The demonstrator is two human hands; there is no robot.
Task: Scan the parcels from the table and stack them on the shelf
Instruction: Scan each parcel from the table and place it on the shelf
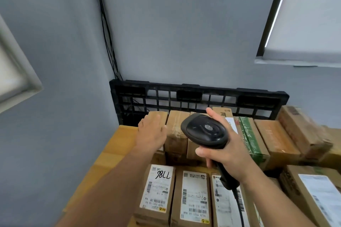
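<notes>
Lays the left hand point(152, 132) palm down on the top of the brown parcel point(159, 116) at the left end of the row just in front of the black pallet point(199, 97), fingers straight, touching rather than clasping; cannot tell about any hooking of the fingertips over the edge nearest the pallet. Holds the barcode scanner point(204, 131) up in the right hand point(227, 153), fingers wrapped round its handle, head raised over the same row, a little right of the touched parcel and farther out from the pallet, with the cable point(239, 202) trailing away from the pallet. Shows more boxes along the pallet's foot, among them a green-taped parcel point(249, 134), and a second row farther from the pallet, labels up, including a hand-numbered parcel point(156, 190). Rests all of these on the wooden table point(120, 143), its yellow-brown top showing below the pallet's left end. Shows no shelf. Reads as the start of one scan: choosing a parcel, not yet lifting it, not yet aiming. Shows no label on the touched parcel's top, so probably calls next for closing the hand round it, tipping or drawing it away from the pallet to find the barcode, then turning the scanner's window onto that label. Risks nudging the neighbouring box, pressed close on the right.
</notes>
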